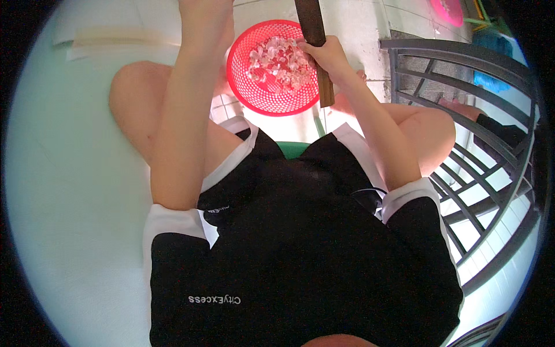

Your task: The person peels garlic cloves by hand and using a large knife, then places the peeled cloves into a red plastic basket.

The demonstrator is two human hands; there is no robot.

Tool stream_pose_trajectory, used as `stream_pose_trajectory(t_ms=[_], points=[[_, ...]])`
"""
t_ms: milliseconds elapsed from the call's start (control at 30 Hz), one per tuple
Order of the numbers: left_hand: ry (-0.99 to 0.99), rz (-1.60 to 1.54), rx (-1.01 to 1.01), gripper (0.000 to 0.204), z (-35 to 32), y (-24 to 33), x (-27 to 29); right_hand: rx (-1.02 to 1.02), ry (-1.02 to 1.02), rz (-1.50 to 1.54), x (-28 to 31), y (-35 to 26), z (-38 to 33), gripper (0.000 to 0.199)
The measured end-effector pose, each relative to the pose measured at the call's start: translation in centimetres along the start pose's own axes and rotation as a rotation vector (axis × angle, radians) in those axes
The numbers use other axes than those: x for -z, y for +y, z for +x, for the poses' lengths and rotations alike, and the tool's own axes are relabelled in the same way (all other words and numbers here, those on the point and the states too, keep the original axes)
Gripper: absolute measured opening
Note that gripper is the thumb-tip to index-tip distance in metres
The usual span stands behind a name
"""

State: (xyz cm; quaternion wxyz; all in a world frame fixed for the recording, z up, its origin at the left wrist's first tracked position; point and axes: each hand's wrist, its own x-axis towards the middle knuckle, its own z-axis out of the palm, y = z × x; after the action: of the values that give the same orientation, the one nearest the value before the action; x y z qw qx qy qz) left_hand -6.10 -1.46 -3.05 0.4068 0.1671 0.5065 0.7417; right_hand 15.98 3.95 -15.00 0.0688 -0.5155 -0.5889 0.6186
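My right hand (330, 56) is closed around a long, flat, dark brown wooden bar (312, 22). Fingertips show at the bar's left edge, and its lower end points toward me. Just left of that hand stands a round red plastic basket (238, 87) with a mesh wall. Many small, thin, whitish pieces (277, 63) lie inside it; their kind is unclear. My left hand (207, 16) reaches to the upper edge of the picture, left of the basket. Its fingers are cut off there, so what it holds or touches is hidden.
Dark metal rails (462, 52) curve along the right side. A pale wall or panel (69, 173) fills the left. Light floor tiles (370, 23) lie beyond the basket. At the upper right are a pink container (448, 11) and something blue (491, 81). Green shows between my legs.
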Motion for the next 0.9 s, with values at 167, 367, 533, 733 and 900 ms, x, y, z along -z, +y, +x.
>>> stream_pose_trajectory(t_ms=[167, 367, 533, 733, 900], points=[[-0.029, -0.032, -0.005, 0.022, -0.1, 0.8, 0.4, -0.184, 0.091, -0.142, -0.9, 3.7, 1.6, 0.023], [-0.010, -0.006, -0.017, 0.020, 0.3, 0.8, 0.2, -0.271, 0.155, -0.322, -1.1, 6.1, 2.3, 0.024], [-0.044, -0.001, 0.005, 0.022, 0.4, 0.1, -0.1, -0.303, 0.123, -0.368, -1.0, 6.1, 2.5, 0.027], [-0.037, 0.044, 0.028, 0.023, 0.5, 0.1, -0.7, -0.240, 0.148, -0.289, -0.7, 6.8, 2.8, 0.024], [-0.037, 0.036, 0.038, 0.022, 0.7, -0.5, -0.6, -0.224, 0.170, -0.313, -0.6, 6.9, 2.8, 0.021]])
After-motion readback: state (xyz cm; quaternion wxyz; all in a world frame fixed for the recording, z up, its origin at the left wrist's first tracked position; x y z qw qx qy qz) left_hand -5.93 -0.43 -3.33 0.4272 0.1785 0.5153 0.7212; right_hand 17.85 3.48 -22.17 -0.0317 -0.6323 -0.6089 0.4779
